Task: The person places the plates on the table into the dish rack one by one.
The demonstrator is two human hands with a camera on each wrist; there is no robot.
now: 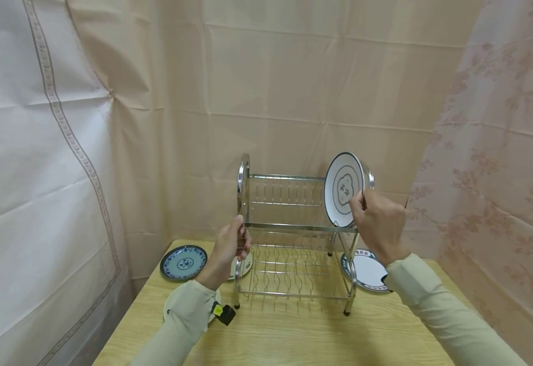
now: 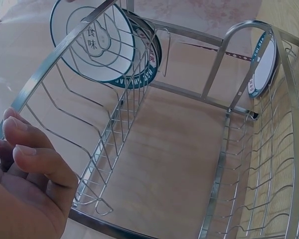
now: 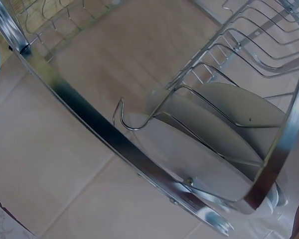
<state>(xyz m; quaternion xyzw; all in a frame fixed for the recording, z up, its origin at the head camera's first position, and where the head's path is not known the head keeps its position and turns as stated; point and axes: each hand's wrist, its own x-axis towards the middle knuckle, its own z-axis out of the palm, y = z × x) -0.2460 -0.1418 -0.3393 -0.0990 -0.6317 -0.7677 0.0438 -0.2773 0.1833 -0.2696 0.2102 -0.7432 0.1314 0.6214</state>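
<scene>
Fingers clamp both sides: left hand around the rack, right hand pinching a white plate upright in its upper tier. Leftmost lies a blue plate; the left sleeve cuts off a pale plate. Plates behind the pinched one are mostly hidden.

Rack, plates on wood-grain table

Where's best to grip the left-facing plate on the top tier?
Probably the plate's upper rim, pinched from above, thumb on the exposed face: it stands on edge, so that thin arc rises above the front rail while its bottom sits low.
</scene>
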